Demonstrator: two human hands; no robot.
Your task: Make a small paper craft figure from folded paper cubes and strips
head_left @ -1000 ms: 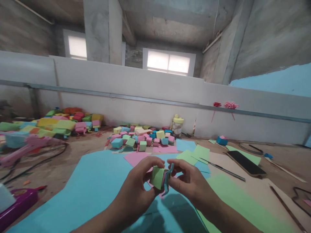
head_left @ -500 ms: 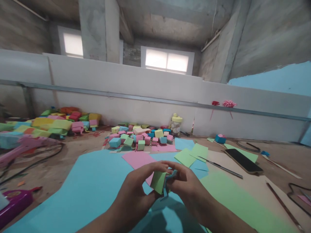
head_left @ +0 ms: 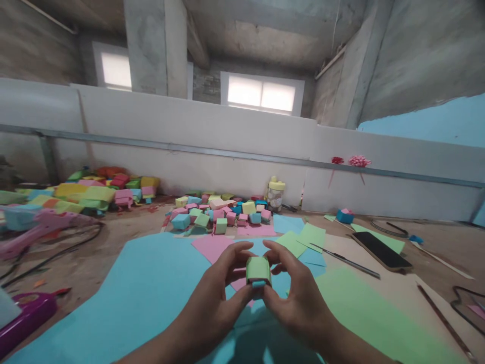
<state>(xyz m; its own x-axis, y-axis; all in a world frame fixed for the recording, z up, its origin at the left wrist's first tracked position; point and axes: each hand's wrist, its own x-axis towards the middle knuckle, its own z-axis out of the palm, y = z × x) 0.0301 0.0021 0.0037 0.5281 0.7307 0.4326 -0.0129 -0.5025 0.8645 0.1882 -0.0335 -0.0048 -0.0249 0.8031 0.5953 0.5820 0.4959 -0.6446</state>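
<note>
A small folded paper cube (head_left: 258, 270), green on the side facing me with a blue edge below, is pinched between both hands just above a large blue paper sheet (head_left: 144, 293). My left hand (head_left: 220, 298) grips its left side with thumb and fingers closed on it. My right hand (head_left: 293, 293) grips its right side the same way. The cube's far faces are hidden by my fingers.
A heap of small coloured paper cubes (head_left: 220, 215) lies beyond, with a bigger pile (head_left: 87, 192) at the far left. Pink (head_left: 215, 246) and green (head_left: 303, 237) sheets, a phone (head_left: 381, 250), a thin metal tool (head_left: 344, 260), a jar (head_left: 276, 194), cables (head_left: 53, 253) and a purple object (head_left: 22, 318) surround me.
The loose green, pink and blue flaps have been pressed together into a compact cube. Both hands moved closer and a little higher, and the green face now points toward me.
</note>
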